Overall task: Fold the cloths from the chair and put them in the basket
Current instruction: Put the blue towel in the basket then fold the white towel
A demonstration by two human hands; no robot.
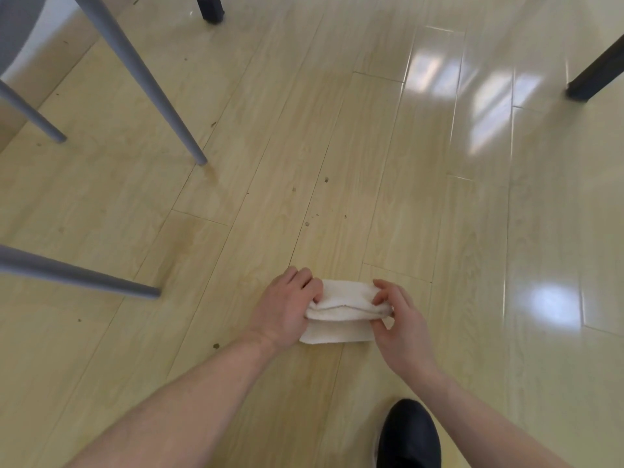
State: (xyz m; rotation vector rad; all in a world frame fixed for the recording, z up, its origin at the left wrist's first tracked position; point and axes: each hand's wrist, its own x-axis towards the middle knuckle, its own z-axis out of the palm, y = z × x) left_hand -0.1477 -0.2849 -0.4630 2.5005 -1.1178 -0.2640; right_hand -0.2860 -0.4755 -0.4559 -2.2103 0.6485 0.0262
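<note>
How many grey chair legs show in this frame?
3, all at the left: one long leg slanting down from the top, one short leg at the left edge, one lying low above the left forearm. Others may sit out of frame.

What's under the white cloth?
Light wooden floor shows all around the white cloth, which both hands, left hand and right hand, grip at its ends. The patch right beneath it is covered, and so is the inside of its folds.
</note>
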